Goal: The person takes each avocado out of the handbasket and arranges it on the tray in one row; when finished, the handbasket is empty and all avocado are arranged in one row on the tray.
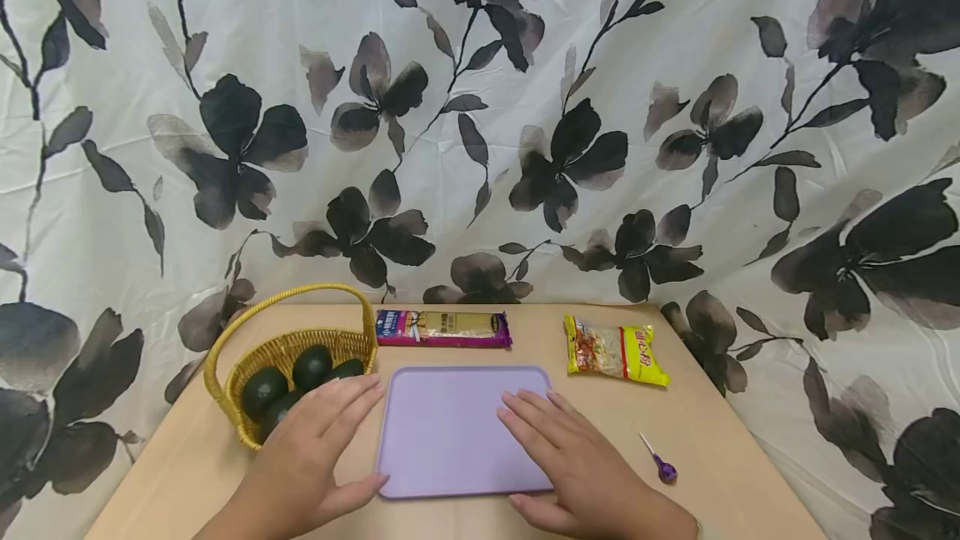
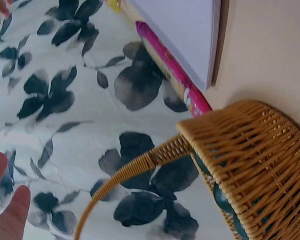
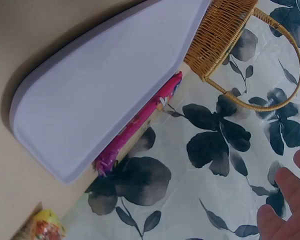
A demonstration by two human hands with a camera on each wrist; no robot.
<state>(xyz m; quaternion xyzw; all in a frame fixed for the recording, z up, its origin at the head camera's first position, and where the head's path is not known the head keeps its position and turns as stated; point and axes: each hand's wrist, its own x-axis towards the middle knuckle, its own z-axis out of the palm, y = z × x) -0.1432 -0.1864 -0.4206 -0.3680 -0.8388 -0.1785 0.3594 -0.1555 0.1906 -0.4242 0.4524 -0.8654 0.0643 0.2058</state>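
A lavender rectangular tray (image 1: 465, 432) lies flat in the middle of the table. My left hand (image 1: 311, 448) is held at its left edge, fingers straight and spread, thumb near the tray's front left corner. Over the right edge, my right hand (image 1: 581, 465) has its fingers extended too. Neither hand holds anything; whether they touch the tray I cannot tell. Just beyond the left hand stands a yellow wicker basket (image 1: 240, 365) with several dark green avocados (image 1: 264, 392), partly hidden by that hand. Right of the right hand lies a lollipop (image 1: 664, 469) in a purple wrapper.
Behind the tray lies a long purple-and-blue packet of noodles (image 1: 444, 329). A yellow food packet (image 1: 615, 350) sits at the back right. The basket's tall handle (image 1: 292, 294) arches upward. A floral cloth (image 1: 480, 123) hangs behind the table (image 1: 720, 440).
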